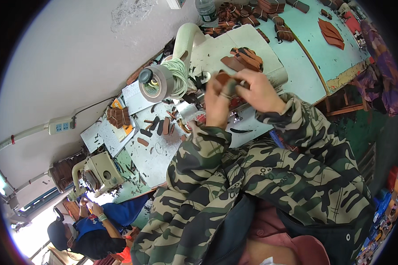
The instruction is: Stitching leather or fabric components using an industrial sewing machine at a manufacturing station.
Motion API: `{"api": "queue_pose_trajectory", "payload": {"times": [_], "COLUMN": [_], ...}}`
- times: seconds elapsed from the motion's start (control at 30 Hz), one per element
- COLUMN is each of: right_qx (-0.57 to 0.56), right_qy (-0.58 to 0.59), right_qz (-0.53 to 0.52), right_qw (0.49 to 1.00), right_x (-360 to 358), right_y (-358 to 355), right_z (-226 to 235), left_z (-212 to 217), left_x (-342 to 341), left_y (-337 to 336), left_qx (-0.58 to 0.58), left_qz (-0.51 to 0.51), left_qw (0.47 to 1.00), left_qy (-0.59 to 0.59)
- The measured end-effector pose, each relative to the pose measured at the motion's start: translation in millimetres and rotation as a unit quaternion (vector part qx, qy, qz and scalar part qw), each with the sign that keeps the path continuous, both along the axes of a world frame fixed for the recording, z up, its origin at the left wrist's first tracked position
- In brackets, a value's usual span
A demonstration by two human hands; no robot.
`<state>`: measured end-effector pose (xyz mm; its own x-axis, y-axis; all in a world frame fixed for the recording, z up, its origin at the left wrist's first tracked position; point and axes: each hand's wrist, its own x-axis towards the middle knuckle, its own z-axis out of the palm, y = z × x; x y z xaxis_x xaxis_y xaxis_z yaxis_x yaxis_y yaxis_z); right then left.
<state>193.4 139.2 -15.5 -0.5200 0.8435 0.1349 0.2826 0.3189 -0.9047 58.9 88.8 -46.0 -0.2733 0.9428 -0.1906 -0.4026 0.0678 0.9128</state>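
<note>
Two bare hands meet at the upper center of the frame over a small brown piece, apparently leather, beside a cream-colored machine. The left hand is closed on the piece; the right hand's fingertips curl in at its edge, though blur hides whether they pinch it. The work appears midway: one piece is in handling, while a loose pile of similar pieces lies just above on the machine's pale bed. Banded bundles line the top of the frame and flat brown pieces lie among dark scraps on the bench at center left; which are finished and which are waiting cannot be told. The left forearm, in a camouflage sleeve, rises nearly upright, palm inward. The right forearm angles in from the right, wrist bent, its knuckles facing up.
</note>
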Motion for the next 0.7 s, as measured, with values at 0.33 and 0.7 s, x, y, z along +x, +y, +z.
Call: {"api": "queue_pose_trajectory", "payload": {"times": [0.33, 0.7], "right_qx": [0.133, -0.352], "right_qy": [-0.327, 0.015], "right_qz": [-0.085, 0.046], "right_qw": [0.932, 0.935], "right_x": [-10.8, -16.7], "right_y": [39.0, -4.1], "right_z": [-13.0, 9.8], "left_z": [4.5, -3.1], "left_x": [-15.6, -24.0], "left_y": [-21.8, -23.1], "left_qx": [-0.106, -0.035], "left_qz": [-0.047, 0.007], "left_qw": [0.989, 0.977], "left_qy": [-0.094, -0.210]}}
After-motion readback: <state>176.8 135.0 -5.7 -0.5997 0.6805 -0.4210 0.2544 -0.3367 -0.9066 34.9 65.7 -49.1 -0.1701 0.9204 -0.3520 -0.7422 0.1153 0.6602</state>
